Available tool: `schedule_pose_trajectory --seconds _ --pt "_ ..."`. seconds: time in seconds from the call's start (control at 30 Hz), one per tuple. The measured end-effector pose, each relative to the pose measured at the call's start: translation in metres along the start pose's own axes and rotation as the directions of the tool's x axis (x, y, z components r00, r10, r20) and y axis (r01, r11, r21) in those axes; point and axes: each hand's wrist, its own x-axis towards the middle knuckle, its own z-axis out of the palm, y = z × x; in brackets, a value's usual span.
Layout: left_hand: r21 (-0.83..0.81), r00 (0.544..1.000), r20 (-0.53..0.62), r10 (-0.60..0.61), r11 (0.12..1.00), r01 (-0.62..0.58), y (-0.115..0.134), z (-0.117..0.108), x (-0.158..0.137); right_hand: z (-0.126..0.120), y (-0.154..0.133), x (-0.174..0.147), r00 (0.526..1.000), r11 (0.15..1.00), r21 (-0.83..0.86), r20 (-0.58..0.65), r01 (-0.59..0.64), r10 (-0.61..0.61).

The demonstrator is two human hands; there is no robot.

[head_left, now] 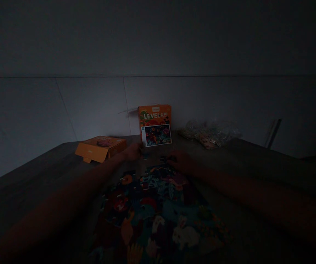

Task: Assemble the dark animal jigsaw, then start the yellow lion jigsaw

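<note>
Puzzle, head view, lies part-assembled on the dim table between both forearms. Right hand at its far edge, fingers at a dark piece; grip cannot be told. Left hand beside the picture card, near a loose piece; too dark to tell whether open or closed.

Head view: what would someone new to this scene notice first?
Probably the bright orange LEVEL UP! box, upright at the back of the dim table, with a picture card leaning on its front. Next, the colorful puzzle spread across the near middle. Beyond its far edge, the left hand is by the card and the right hand is at a small dark piece.
</note>
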Motion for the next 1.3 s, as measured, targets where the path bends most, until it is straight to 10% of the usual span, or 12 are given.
schedule_pose_trajectory --seconds 0.23,0.87,1.3 --pt "0.022 0.971 0.239 0.02 0.999 -0.026 -0.005 -0.027 -0.018 -0.003 -0.002 -0.001 1.0 1.0 -0.002 0.001 0.022 -0.022" --pt "-0.38 0.892 0.405 0.2 0.924 -0.035 0.033 -0.071 -0.056 0.0 0.0 -0.002 0.999 0.998 -0.05 0.037 0.024 -0.022" --pt "-0.194 0.931 0.364 -0.04 0.974 0.118 0.059 -0.06 -0.056 0.001 0.001 -0.003 0.999 0.997 -0.058 0.026 0.046 -0.045"
